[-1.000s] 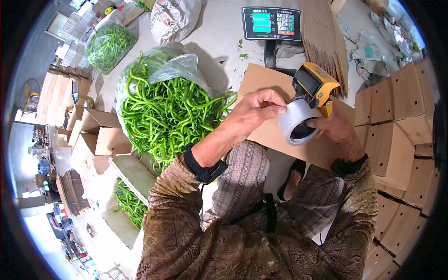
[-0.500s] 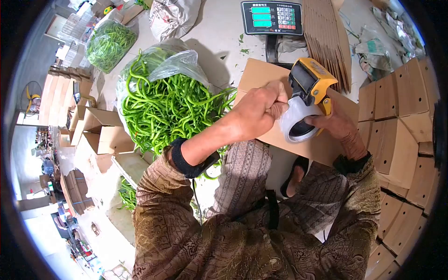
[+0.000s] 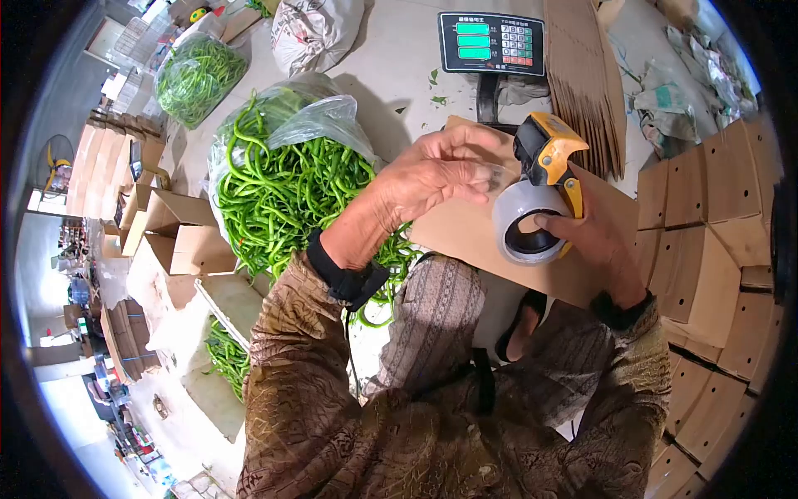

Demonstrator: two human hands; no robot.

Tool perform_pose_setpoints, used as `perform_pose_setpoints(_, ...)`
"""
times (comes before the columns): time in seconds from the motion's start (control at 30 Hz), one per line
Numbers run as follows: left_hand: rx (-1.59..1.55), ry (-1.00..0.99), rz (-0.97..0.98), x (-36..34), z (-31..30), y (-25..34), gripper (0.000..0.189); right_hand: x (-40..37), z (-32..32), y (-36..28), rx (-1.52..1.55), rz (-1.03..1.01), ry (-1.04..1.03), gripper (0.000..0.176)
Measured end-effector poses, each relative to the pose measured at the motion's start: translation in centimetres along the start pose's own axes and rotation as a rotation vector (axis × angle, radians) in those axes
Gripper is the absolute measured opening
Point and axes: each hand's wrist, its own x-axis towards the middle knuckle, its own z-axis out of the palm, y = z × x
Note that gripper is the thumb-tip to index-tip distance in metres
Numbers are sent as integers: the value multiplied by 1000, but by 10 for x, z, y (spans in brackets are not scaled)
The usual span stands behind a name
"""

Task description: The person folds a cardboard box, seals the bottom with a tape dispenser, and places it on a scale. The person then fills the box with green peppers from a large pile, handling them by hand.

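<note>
My right hand (image 3: pixel 600 243) is wrapped round a tape dispenser (image 3: pixel 549 151) with a yellow and black head. A large roll of clear tape (image 3: pixel 515 208) sits on it, my thumb reaching over the roll's core. My left hand (image 3: pixel 432 173) is beside the roll with its fingers stretched out and apart, fingertips close to the tape. A clear, shiny patch shows at those fingertips. Under both hands lies a brown cardboard box (image 3: pixel 465 234), partly hidden by them and by the roll.
Left of my hands stands an open plastic bag of green chili peppers (image 3: pixel 291 191). A scale display (image 3: pixel 490 43) stands ahead, beside a stack of flattened cardboard (image 3: pixel 582 83). Stacked cartons (image 3: pixel 690 258) line the right side. Open cartons (image 3: pixel 195 241) stand left.
My left hand has gone from a closed pinch at the roll to stretched fingers, shifting slightly left. The dispenser and roll have turned and moved a little in my right hand.
</note>
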Motion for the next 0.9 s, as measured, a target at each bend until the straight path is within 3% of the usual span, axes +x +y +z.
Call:
perform_pose_setpoints(0.1,110,138,107,-6,6,4,41,-2,8,-9,-24,-19,24,77)
perform_pose_setpoints(0.2,423,114,321,-14,27,12,41,1,10,-5,-68,-36,63,74)
perform_pose_setpoints(0.33,931,117,417,-24,56,28,36,-1,13,-13,-130,-95,53,66)
perform_pose_setpoints(0.43,618,77,351,-8,35,36,34,-4,14,-20,-211,-129,31,58)
perform_pose_setpoints(0.57,217,146,114,7,16,48,28,-3,18,-26,-216,-89,44,56)
perform_pose_setpoints(0.63,266,179,96,2,16,53,26,3,17,-11,-242,-152,45,58)
perform_pose_setpoints(0.73,292,209,47,4,14,63,27,3,22,-9,-170,-70,65,60)
perform_pose_setpoints(0.9,274,222,-28,20,1,81,30,4,24,-12,-403,-243,100,60)
